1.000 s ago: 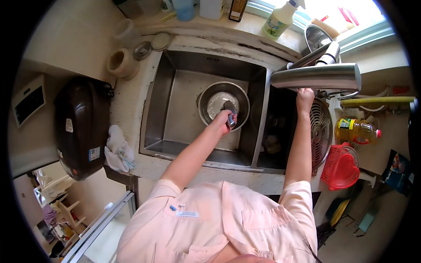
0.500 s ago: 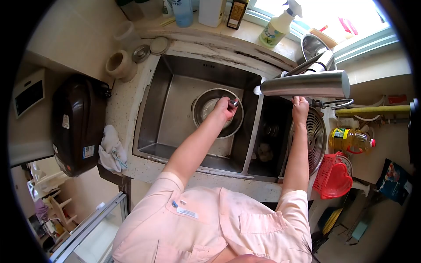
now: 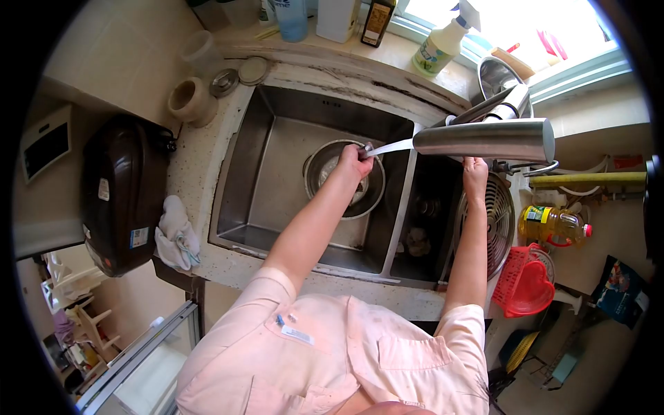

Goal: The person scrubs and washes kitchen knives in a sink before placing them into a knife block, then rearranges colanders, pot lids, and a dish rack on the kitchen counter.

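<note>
My left hand [image 3: 354, 164] is closed on a small metal thing, too small to make out, above the round metal bowl [image 3: 379, 183] in the large sink basin [image 3: 277, 166]. Water [image 3: 393, 146] streams sideways onto it from the left end of the thick steel faucet [image 3: 484, 138]. Pale, wet-looking contents show in the bowl, partly covered by my wrist. My right hand [image 3: 475, 176] is closed just below the faucet, its fingertips partly hidden by it; what they grip cannot be made out.
A narrow dark basin [image 3: 425, 235] adjoins on the right, with a round wire rack [image 3: 499, 221] beside it. Further right are a red basket [image 3: 515, 283] and an oil bottle [image 3: 546, 214]. A cloth [image 3: 176, 235] lies left. A spray bottle [image 3: 439, 48] stands by the window.
Water now runs from the faucet onto the thing in my left hand. That hand has turned slightly. My right hand has barely moved.
</note>
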